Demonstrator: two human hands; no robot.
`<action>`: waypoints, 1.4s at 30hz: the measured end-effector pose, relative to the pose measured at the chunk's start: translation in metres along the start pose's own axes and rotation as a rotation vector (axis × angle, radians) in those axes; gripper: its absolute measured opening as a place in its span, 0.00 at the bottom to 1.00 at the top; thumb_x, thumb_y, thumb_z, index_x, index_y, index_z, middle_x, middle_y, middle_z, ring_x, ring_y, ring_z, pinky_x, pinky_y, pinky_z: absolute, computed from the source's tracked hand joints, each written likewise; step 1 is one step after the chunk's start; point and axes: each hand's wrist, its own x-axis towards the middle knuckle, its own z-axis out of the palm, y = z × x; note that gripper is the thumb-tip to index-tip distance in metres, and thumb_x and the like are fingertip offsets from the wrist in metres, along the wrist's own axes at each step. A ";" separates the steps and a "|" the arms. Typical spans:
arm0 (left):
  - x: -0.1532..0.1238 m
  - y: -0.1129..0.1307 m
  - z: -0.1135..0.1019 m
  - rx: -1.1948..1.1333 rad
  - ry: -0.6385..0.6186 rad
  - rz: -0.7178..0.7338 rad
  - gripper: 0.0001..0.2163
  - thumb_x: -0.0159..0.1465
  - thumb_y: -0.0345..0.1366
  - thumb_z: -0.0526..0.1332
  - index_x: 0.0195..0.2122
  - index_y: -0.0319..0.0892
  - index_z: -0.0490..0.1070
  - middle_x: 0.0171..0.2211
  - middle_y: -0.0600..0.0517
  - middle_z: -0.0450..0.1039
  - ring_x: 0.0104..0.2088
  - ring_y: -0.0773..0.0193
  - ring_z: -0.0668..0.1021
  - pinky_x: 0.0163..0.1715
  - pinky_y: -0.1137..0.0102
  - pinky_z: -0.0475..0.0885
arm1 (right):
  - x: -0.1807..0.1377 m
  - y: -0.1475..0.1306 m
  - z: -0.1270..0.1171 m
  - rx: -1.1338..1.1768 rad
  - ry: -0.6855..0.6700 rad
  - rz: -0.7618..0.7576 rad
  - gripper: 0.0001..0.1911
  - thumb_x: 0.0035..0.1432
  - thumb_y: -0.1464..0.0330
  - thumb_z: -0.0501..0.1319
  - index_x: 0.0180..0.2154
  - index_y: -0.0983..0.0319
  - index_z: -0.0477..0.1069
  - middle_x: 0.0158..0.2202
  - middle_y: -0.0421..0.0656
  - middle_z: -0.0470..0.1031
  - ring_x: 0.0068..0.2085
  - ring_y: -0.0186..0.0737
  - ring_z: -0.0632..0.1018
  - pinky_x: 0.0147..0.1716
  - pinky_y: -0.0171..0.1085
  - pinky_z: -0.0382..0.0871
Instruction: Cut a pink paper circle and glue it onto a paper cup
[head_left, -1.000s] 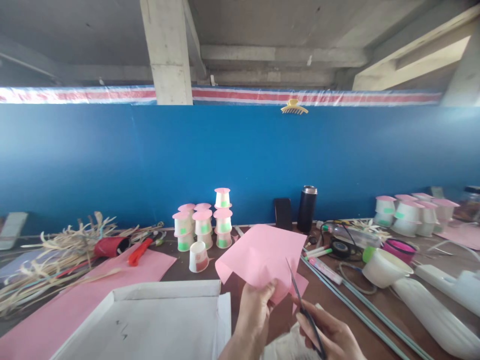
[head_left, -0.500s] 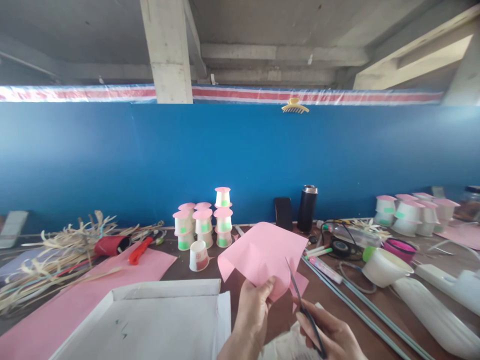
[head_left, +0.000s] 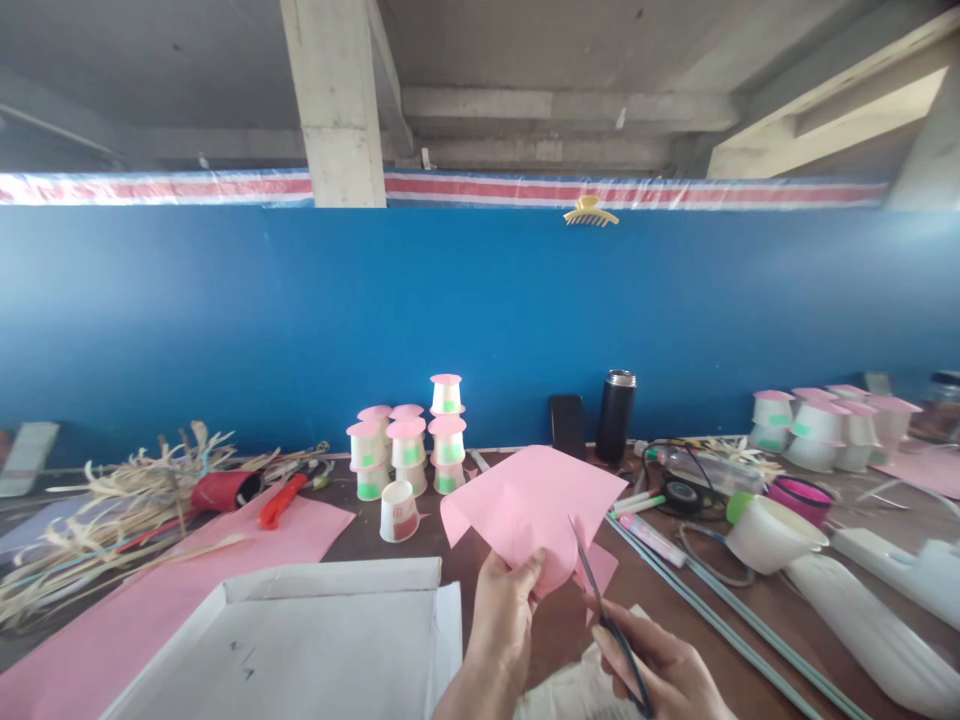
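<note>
A sheet of pink paper [head_left: 536, 495] is pinched at its near edge by my left hand [head_left: 504, 610], thumb on top. My right hand [head_left: 649, 650] is closed around a pair of dark-handled scissors [head_left: 616, 630], whose blades reach the paper's right part. A rounded cut edge shows near my left thumb, and a pink flap hangs beside the blades. Beyond the sheet stand stacked paper cups [head_left: 407, 455] with pink paper discs on them. One single paper cup [head_left: 398, 512] stands in front of the stacks.
A white cardboard tray [head_left: 337, 575] lies at the left, over a large pink sheet [head_left: 187, 585]. Dry strips [head_left: 150, 480] pile up at far left. A black flask [head_left: 616, 415] and phone [head_left: 567, 425] stand at the back. Pale blue rods [head_left: 739, 610] and a white mug [head_left: 776, 535] lie right.
The pink paper has turned slightly and shifted a little to the right in my left hand. The scissors have hardly moved.
</note>
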 end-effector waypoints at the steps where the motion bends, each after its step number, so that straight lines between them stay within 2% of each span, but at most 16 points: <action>1: 0.000 0.000 -0.001 0.006 0.000 0.003 0.19 0.56 0.33 0.66 0.49 0.33 0.69 0.43 0.39 0.77 0.43 0.53 0.79 0.44 0.63 0.72 | 0.000 0.000 0.000 -0.005 0.001 0.005 0.26 0.38 0.52 0.72 0.38 0.61 0.82 0.18 0.38 0.64 0.21 0.32 0.62 0.21 0.33 0.59; 9: 0.007 -0.007 -0.009 0.110 0.021 0.036 0.17 0.55 0.36 0.67 0.44 0.34 0.72 0.40 0.40 0.78 0.39 0.56 0.79 0.38 0.68 0.72 | -0.002 -0.005 0.002 -0.026 0.030 -0.005 0.25 0.38 0.53 0.71 0.37 0.62 0.82 0.19 0.39 0.65 0.21 0.33 0.64 0.20 0.34 0.60; 14: 0.007 -0.008 -0.010 0.127 0.050 0.019 0.17 0.55 0.38 0.68 0.43 0.34 0.72 0.39 0.40 0.78 0.37 0.56 0.79 0.36 0.67 0.72 | -0.002 -0.008 0.004 -0.019 0.019 0.006 0.25 0.38 0.52 0.71 0.37 0.60 0.82 0.18 0.39 0.64 0.21 0.32 0.63 0.20 0.33 0.59; 22: 0.007 -0.007 -0.010 0.114 0.087 0.043 0.17 0.54 0.37 0.69 0.43 0.35 0.71 0.38 0.41 0.78 0.36 0.60 0.79 0.38 0.68 0.72 | 0.000 -0.002 0.000 -0.065 -0.020 -0.012 0.27 0.40 0.49 0.70 0.39 0.61 0.81 0.18 0.38 0.63 0.21 0.32 0.62 0.21 0.34 0.57; 27: 0.006 -0.005 -0.006 -0.035 0.110 0.005 0.15 0.53 0.33 0.69 0.40 0.36 0.72 0.38 0.44 0.77 0.37 0.64 0.78 0.35 0.74 0.71 | 0.000 0.001 -0.001 -0.068 -0.022 -0.017 0.26 0.41 0.51 0.70 0.39 0.61 0.81 0.18 0.38 0.63 0.21 0.32 0.63 0.21 0.33 0.58; 33: 0.006 -0.008 -0.003 -0.231 0.270 -0.128 0.16 0.49 0.32 0.72 0.38 0.38 0.70 0.35 0.48 0.77 0.31 0.68 0.77 0.26 0.77 0.68 | 0.002 0.006 0.000 -0.079 -0.071 -0.019 0.25 0.44 0.52 0.69 0.40 0.62 0.80 0.18 0.38 0.63 0.21 0.32 0.62 0.22 0.34 0.61; 37: 0.007 -0.012 -0.007 -0.143 0.332 -0.158 0.19 0.48 0.37 0.73 0.39 0.38 0.70 0.36 0.47 0.77 0.30 0.68 0.77 0.25 0.76 0.66 | 0.006 0.014 -0.003 -0.131 -0.094 -0.038 0.26 0.46 0.50 0.67 0.41 0.61 0.80 0.19 0.38 0.64 0.20 0.32 0.64 0.21 0.34 0.60; 42: 0.008 -0.010 -0.014 0.147 0.270 -0.091 0.23 0.47 0.43 0.72 0.39 0.33 0.74 0.36 0.42 0.78 0.32 0.61 0.79 0.30 0.72 0.68 | 0.010 0.022 -0.008 -0.165 -0.132 -0.067 0.25 0.47 0.51 0.66 0.43 0.60 0.79 0.19 0.39 0.65 0.20 0.33 0.64 0.20 0.34 0.61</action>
